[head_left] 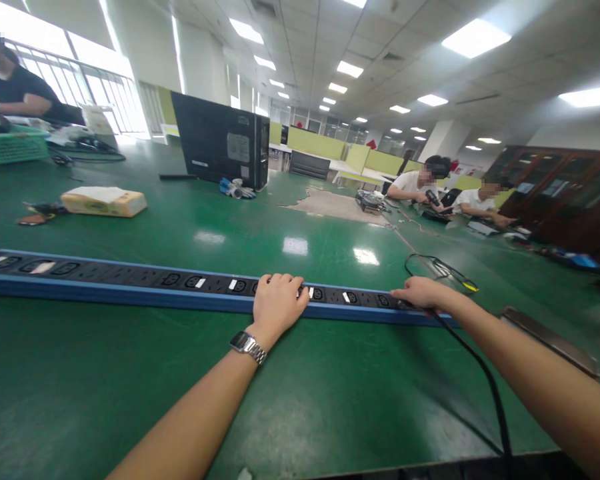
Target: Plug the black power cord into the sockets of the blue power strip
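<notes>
A long blue power strip lies across the green table, its black sockets facing up and several bearing small white labels. My left hand, with a metal-band watch on the wrist, is wrapped over the strip near its middle, covering some sockets. At the strip's right end, my right hand pinches the black plug of a power cord against the last sockets. The plug is mostly hidden under the fingers, so how deep it sits cannot be seen. From there the cord hangs down past the table's front edge.
Behind the strip are a tissue pack, work gloves and a black computer tower. A thin cable and a flat dark bar lie right. A green basket stands left. Several people work around the table.
</notes>
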